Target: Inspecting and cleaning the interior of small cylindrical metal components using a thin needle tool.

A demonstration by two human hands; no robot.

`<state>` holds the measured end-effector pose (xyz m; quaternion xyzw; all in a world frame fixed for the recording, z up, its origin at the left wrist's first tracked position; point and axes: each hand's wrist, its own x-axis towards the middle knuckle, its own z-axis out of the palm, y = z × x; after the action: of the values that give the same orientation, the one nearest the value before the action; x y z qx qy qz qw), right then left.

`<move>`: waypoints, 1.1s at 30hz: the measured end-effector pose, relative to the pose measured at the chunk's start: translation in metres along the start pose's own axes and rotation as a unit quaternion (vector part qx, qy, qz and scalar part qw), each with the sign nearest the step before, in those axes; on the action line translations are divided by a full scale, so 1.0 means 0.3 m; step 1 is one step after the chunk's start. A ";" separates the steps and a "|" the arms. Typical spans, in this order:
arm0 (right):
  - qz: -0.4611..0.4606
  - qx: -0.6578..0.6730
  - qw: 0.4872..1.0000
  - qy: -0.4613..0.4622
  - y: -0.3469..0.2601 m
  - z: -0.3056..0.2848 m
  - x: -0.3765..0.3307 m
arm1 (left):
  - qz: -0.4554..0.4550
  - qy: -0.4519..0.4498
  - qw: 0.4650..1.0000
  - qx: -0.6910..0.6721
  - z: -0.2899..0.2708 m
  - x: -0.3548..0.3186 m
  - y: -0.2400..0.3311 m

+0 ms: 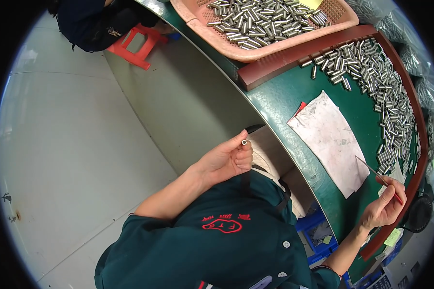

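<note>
Left of the white cloth [330,139], the left hand [231,156] pinches a small metal tube [244,142] between thumb and curled fingers. By the cloth's lower right side, the right hand [386,204] grips a thin red-handled pick [371,170]; whether its tip touches the cloth is hard to tell. Right of the cloth lie loose tubes [390,106]; beyond its top, a pink basket [248,55] holds more. A slack pinch could drop the tube clear of the table [275,108]; a slipping pick could jab the fingers.

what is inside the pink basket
Loose metal cylinders lie heaped in the pink basket, with a yellow paper on top; what lies beneath the heap is covered.
</note>
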<state>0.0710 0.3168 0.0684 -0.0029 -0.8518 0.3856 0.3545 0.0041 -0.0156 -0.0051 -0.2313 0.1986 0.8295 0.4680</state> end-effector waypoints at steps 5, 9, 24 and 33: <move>0.013 0.042 0.999 0.022 0.001 -0.028 -0.006 | 0.093 -0.100 0.975 0.174 0.169 -0.066 0.000; 0.015 0.034 0.999 0.003 0.013 -0.045 -0.021 | 0.145 -0.304 0.918 0.208 0.417 -0.128 0.031; -0.068 -0.008 0.998 0.005 -0.028 -0.038 0.020 | -0.031 -0.365 0.853 0.371 0.793 0.101 -0.067; -0.077 -0.037 0.995 0.050 -0.023 -0.043 0.045 | 0.084 -0.284 0.850 0.436 0.851 0.415 -0.100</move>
<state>0.0706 0.3242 0.0869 0.0306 -0.8443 0.3246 0.4253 -0.0769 0.2236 0.1284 0.2600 0.4164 0.7234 0.4854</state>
